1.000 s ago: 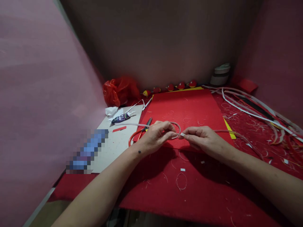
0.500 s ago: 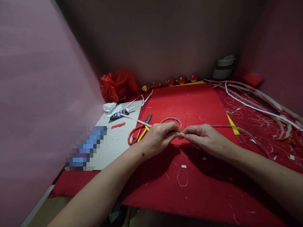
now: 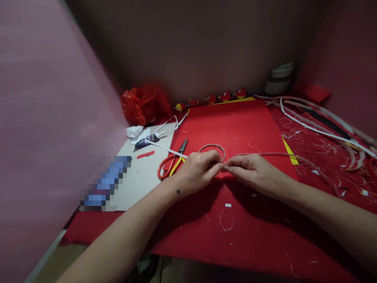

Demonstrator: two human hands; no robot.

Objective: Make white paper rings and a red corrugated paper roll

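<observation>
My left hand and my right hand meet fingertip to fingertip over the near edge of a red corrugated sheet. Both are closed in a pinch on a thin, pale paper strip. Part of it curls into a loop behind the left fingers, and a long tail trails off to the right. The pinched spot itself is mostly hidden by fingers. Beside my left hand lie scissors with red and yellow handles. A white strip reaches from the glue tube to behind that hand.
A grey board is on the left, with a blurred blue object on it. Several small red and yellow bird figures line the back, near a red plastic bag. Loose strips and scraps cover the right side.
My fingertips have drawn slightly closer together on the strip, and the strip's right-hand tail sits a little higher. The whole view has shifted slightly; other things stay in place.
</observation>
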